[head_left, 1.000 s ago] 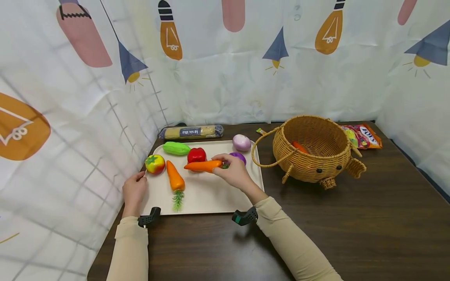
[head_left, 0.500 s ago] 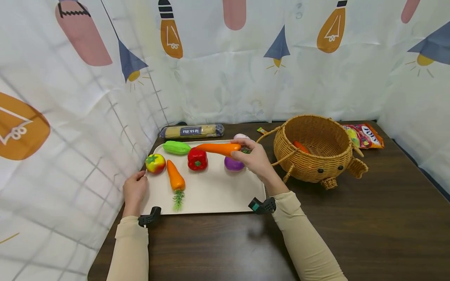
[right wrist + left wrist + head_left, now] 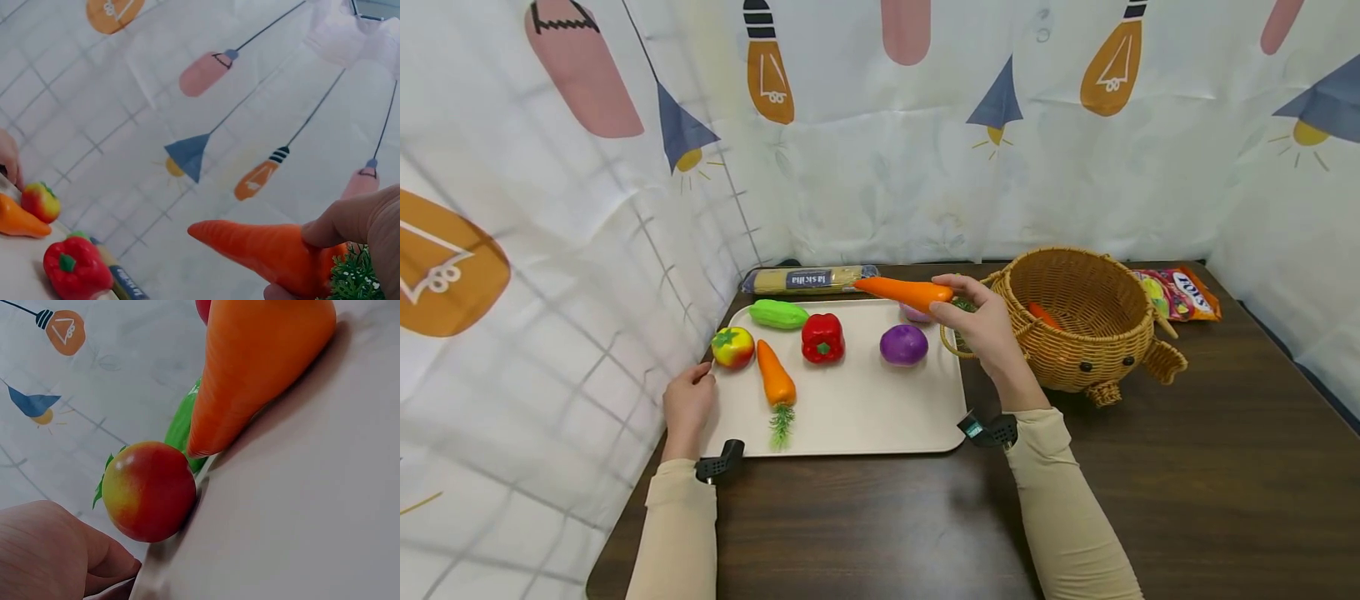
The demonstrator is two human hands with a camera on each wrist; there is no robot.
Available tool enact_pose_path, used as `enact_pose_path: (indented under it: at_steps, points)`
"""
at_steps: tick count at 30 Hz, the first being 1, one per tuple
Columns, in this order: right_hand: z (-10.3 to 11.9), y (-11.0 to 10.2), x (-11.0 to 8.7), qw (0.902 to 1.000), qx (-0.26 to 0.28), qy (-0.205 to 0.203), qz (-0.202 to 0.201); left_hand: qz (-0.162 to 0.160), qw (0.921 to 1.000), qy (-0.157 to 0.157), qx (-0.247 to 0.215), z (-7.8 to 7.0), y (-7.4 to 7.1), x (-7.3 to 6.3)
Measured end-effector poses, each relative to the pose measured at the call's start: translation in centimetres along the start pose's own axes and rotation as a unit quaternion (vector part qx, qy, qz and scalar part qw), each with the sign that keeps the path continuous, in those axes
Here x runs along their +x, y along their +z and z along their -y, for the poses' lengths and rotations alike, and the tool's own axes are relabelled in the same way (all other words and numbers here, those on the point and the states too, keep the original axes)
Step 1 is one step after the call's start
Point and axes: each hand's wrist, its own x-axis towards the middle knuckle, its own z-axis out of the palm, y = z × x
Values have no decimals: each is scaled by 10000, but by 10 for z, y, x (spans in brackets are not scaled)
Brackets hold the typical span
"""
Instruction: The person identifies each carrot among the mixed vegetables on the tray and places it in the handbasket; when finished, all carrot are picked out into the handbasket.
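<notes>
Right hand point(image 3: 990, 329) pinched an orange carrot point(image 3: 910, 292) by its thick end, thumb on top, a finger underneath. Carrot was up in the air, seen across the 1 o'clock edge of the cream tray point(image 3: 865, 417), tip toward 9, leafy top toward the wicker basket point(image 3: 1060, 358). Left hand point(image 3: 688, 402) was at the tray's 9 o'clock edge, thumb and fingers pinching the rim, just beside a red-and-yellow fruit point(image 3: 733, 347) between 9 and 10. Second carrot point(image 3: 775, 377) lay on the tray at 9, greens toward 6. Red pepper point(image 3: 823, 339) sat at 11, near the middle; green vegetable point(image 3: 778, 314) farther out, between 10 and 11. Purple vegetable point(image 3: 904, 345) at 2; a paler one point(image 3: 915, 313) past it, perhaps an onion, mostly hidden by the held carrot. Yellow packet point(image 3: 775, 282) lay beyond the tray, between 11 and 12. Basket stood on the dark table point(image 3: 850, 533) off the tray's 3 o'clock side, something orange point(image 3: 1042, 315) inside; snack bag point(image 3: 1176, 293) lay at the basket's 2 o'clock
</notes>
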Motion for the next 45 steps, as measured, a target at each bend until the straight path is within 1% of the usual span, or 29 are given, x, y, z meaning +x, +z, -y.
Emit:
enact_pose_path:
  at_steps: [6,9,16,24,28,32,39,45]
  points:
    - [3,-18,0,9987,409,-157,-274,-37,9999,80,143,0,1,0]
    - [5,-26,0,9973,568,-206,-420,-18,9999,51,125,0,1,-1]
    - [6,-38,-1,9948,636,-308,-734,29,10000,-62,56,0,0,0]
    - [8,-51,-2,9886,923,-372,-1131,46,10000,-5,-10,1,0,-1]
    - [8,-63,-3,9850,1103,-495,-1229,45,10000,-22,-5,1,0,-1]
    - [8,-78,-5,9821,1174,-572,-1356,43,10000,-49,5,0,-1,-1]
    - [5,-102,-9,9803,903,-572,-1663,51,9999,-113,-6,-3,0,-2]
    - [3,-118,-11,9822,655,-597,-1654,74,9999,-141,5,-2,1,-2]
